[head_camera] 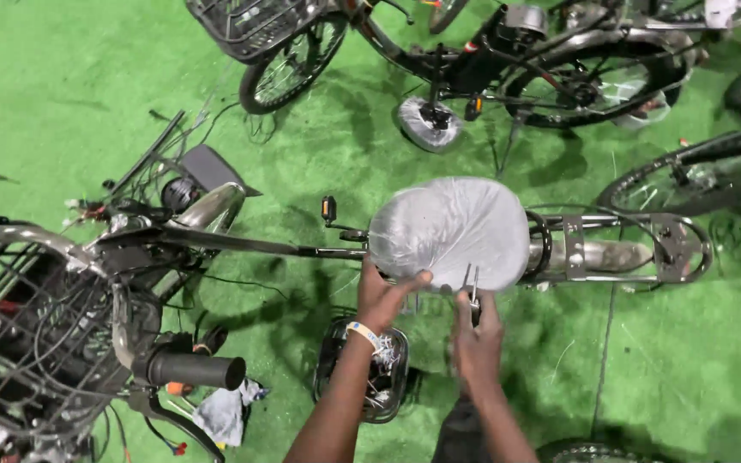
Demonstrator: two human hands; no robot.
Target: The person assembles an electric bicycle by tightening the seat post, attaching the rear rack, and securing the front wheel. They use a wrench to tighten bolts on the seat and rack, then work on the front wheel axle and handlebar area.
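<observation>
Your left hand [385, 296] grips the near edge of the plastic-wrapped saddle [449, 231] on the bicycle frame [242, 244], steadying it, while your right hand [475, 330] is closed on a thin metal tool [473, 287] beneath it, over the green floor [688, 360].

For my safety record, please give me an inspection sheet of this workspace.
Surface: green turf floor.
Job's things: bicycle; its saddle is wrapped in clear plastic.
Clutter: rag and a small tray of parts on the floor.
Hands: left hand grips the saddle edge; right hand holds a thin metal tool under it.
Cables: loose wires by the front basket.
Surroundings: other bicycles parked close by.
</observation>
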